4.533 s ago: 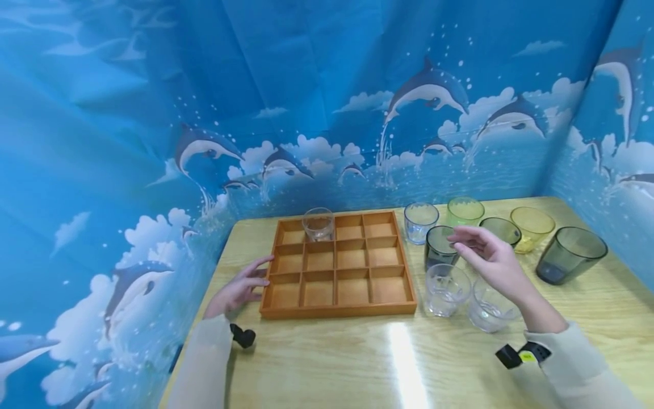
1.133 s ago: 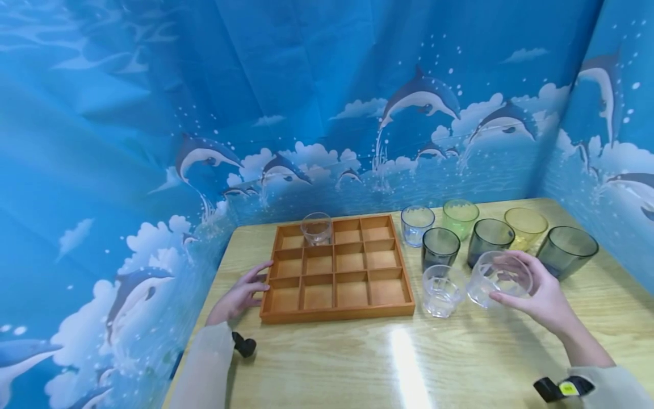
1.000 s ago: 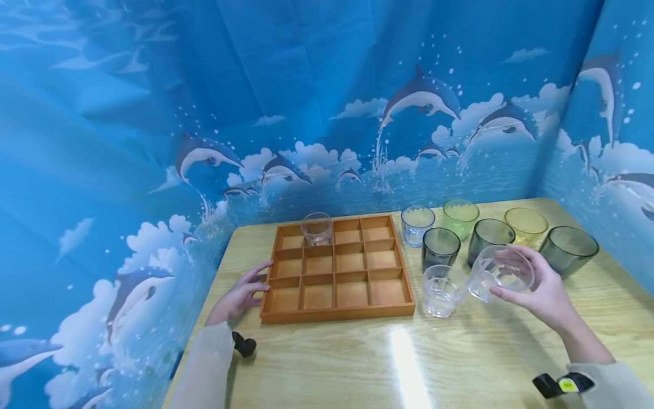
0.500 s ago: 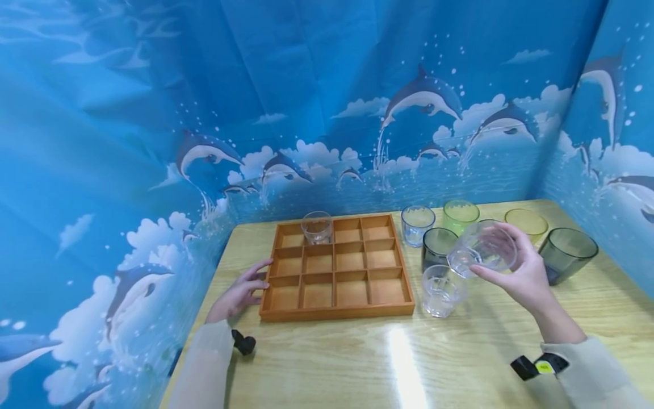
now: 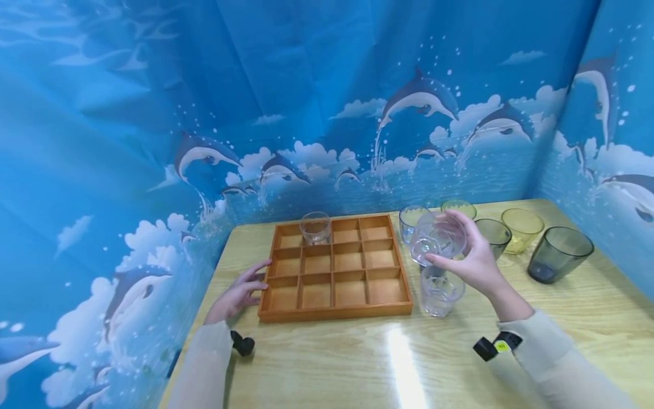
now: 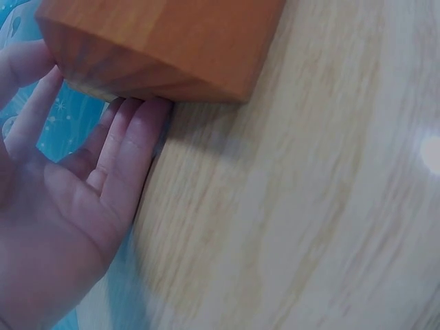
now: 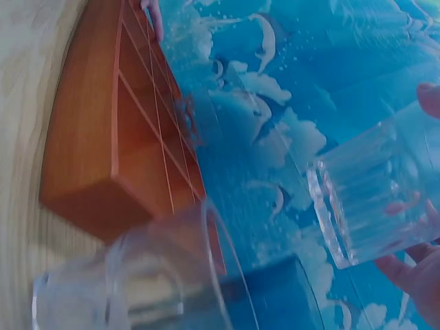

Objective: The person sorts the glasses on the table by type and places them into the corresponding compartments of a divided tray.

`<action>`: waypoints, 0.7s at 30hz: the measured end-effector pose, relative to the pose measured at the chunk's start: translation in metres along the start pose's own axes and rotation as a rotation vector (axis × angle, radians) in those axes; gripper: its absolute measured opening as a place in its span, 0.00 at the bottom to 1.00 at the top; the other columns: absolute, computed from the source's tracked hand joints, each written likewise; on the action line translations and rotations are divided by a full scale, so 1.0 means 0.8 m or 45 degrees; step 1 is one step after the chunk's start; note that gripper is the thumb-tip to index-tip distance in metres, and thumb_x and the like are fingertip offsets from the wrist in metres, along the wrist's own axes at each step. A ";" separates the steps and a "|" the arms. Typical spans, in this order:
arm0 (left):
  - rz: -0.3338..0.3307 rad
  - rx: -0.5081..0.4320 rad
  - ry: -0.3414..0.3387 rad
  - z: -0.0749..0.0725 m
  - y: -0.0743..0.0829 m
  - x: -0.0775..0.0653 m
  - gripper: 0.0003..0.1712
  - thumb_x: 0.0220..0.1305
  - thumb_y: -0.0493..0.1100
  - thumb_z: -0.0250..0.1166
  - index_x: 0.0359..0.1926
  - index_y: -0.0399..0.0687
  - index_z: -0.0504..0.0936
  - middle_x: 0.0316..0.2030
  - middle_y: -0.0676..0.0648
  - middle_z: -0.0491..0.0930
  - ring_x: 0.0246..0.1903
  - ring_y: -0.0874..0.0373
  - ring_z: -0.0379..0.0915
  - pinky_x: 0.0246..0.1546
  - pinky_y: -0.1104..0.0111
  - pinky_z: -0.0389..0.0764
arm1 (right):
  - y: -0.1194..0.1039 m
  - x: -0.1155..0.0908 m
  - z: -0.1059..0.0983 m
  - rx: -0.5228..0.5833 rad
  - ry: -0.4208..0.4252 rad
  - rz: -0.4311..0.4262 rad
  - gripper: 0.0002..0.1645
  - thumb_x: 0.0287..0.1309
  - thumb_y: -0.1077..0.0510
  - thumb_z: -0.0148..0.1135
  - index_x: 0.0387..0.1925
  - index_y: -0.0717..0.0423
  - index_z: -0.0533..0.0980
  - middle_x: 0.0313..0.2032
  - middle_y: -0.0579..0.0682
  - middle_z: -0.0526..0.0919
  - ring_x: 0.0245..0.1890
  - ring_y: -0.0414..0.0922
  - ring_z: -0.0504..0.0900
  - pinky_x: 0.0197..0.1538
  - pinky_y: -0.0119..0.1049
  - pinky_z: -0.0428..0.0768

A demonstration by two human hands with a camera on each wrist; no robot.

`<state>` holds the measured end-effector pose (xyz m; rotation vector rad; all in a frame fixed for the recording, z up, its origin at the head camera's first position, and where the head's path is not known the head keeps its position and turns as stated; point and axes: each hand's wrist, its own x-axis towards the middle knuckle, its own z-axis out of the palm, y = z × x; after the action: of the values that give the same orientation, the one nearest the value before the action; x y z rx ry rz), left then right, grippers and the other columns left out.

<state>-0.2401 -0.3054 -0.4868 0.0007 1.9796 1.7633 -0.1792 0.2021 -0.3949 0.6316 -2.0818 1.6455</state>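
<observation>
My right hand (image 5: 477,255) grips a clear drinking glass (image 5: 434,236) from its right side, tilted and raised over other glasses. In the right wrist view that glass (image 7: 375,189) shows its thick ribbed base. Below it a second clear glass (image 5: 439,292) stands on the table. On the left, my left hand (image 5: 237,295) touches the side of a wooden box (image 5: 334,314) divided into compartments; the left wrist view shows extended fingers (image 6: 127,148) against its wall. Another clear glass (image 5: 315,228) stands in the back row, second compartment from the left.
Behind and right of my right hand stand a blue-rimmed glass (image 5: 407,224), a green glass (image 5: 457,207), a yellow glass (image 5: 522,227), a smoky glass (image 5: 495,234) and a larger grey one (image 5: 559,255). The held glass mostly hides another dark glass. A dolphin-print curtain (image 5: 306,113) borders the table.
The right hand has taken hold of the clear glass from the table's right side, lifted it and carried it leftward toward the box. The left hand stays at the box.
</observation>
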 end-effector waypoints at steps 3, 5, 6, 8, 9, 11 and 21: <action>0.010 -0.001 0.002 0.000 -0.004 0.001 0.37 0.63 0.36 0.56 0.70 0.61 0.56 0.71 0.44 0.41 0.67 0.42 0.41 0.50 0.47 0.68 | 0.001 0.009 0.015 0.001 -0.022 0.040 0.54 0.35 0.77 0.71 0.66 0.59 0.57 0.58 0.63 0.67 0.57 0.50 0.68 0.55 0.28 0.68; 0.011 -0.001 0.002 0.001 -0.005 0.000 0.36 0.63 0.36 0.56 0.70 0.62 0.56 0.71 0.43 0.41 0.67 0.42 0.41 0.50 0.47 0.69 | 0.001 0.013 0.025 -0.004 -0.033 0.084 0.54 0.37 0.73 0.72 0.66 0.56 0.57 0.58 0.60 0.67 0.57 0.50 0.67 0.55 0.28 0.67; 0.007 -0.001 -0.014 0.003 -0.001 -0.003 0.37 0.64 0.36 0.55 0.71 0.60 0.55 0.71 0.43 0.39 0.68 0.41 0.39 0.51 0.46 0.68 | 0.001 0.015 0.029 -0.009 -0.041 0.108 0.54 0.38 0.72 0.72 0.67 0.55 0.56 0.59 0.59 0.67 0.58 0.51 0.66 0.55 0.29 0.67; -0.006 -0.006 -0.027 0.005 0.003 -0.006 0.37 0.64 0.36 0.55 0.71 0.59 0.54 0.71 0.42 0.39 0.68 0.42 0.38 0.51 0.46 0.67 | 0.004 0.020 0.037 0.012 -0.056 0.143 0.54 0.39 0.69 0.73 0.67 0.53 0.56 0.59 0.56 0.67 0.58 0.51 0.66 0.55 0.32 0.68; -0.012 -0.003 -0.028 0.005 0.004 -0.007 0.37 0.64 0.36 0.55 0.71 0.59 0.54 0.71 0.43 0.39 0.68 0.42 0.38 0.52 0.45 0.66 | 0.004 0.023 0.041 0.001 -0.062 0.161 0.54 0.39 0.67 0.74 0.67 0.52 0.56 0.59 0.55 0.68 0.57 0.51 0.67 0.55 0.35 0.69; -0.021 0.006 -0.018 0.005 0.005 -0.008 0.37 0.64 0.36 0.56 0.71 0.59 0.54 0.71 0.42 0.39 0.68 0.42 0.39 0.52 0.44 0.65 | 0.005 0.030 0.050 -0.010 -0.080 0.199 0.53 0.40 0.65 0.74 0.67 0.52 0.56 0.59 0.55 0.68 0.57 0.53 0.67 0.54 0.41 0.70; -0.015 0.015 -0.005 0.006 0.008 -0.008 0.38 0.63 0.36 0.57 0.71 0.59 0.54 0.71 0.43 0.40 0.68 0.42 0.38 0.53 0.41 0.63 | 0.017 0.064 0.092 -0.007 -0.126 0.274 0.55 0.38 0.56 0.77 0.67 0.52 0.57 0.58 0.53 0.69 0.56 0.52 0.68 0.56 0.50 0.67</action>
<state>-0.2348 -0.3022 -0.4788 -0.0033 1.9834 1.7426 -0.2320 0.1283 -0.3925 0.5114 -2.2932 1.7544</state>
